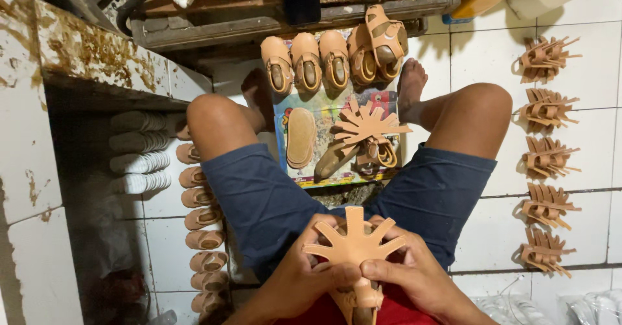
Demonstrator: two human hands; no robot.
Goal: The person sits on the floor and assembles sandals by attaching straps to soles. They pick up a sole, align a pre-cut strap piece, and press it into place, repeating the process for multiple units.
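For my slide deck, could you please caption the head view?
Both hands, left hand and right hand, hold a tan star-shaped sandal upper over the lap.

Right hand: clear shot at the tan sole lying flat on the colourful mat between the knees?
Probably not right now. The right hand and left hand both grip the star-shaped leather upper in the lap. Nothing covers the tan sole on the mat, so the path itself looks free.

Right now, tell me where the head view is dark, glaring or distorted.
Head view: deep shadow under the stained counter at left dims the white soles; soft glare on the white floor tiles at right; tile lines bow toward the edges; both hands and the tan strap piece are sharp.
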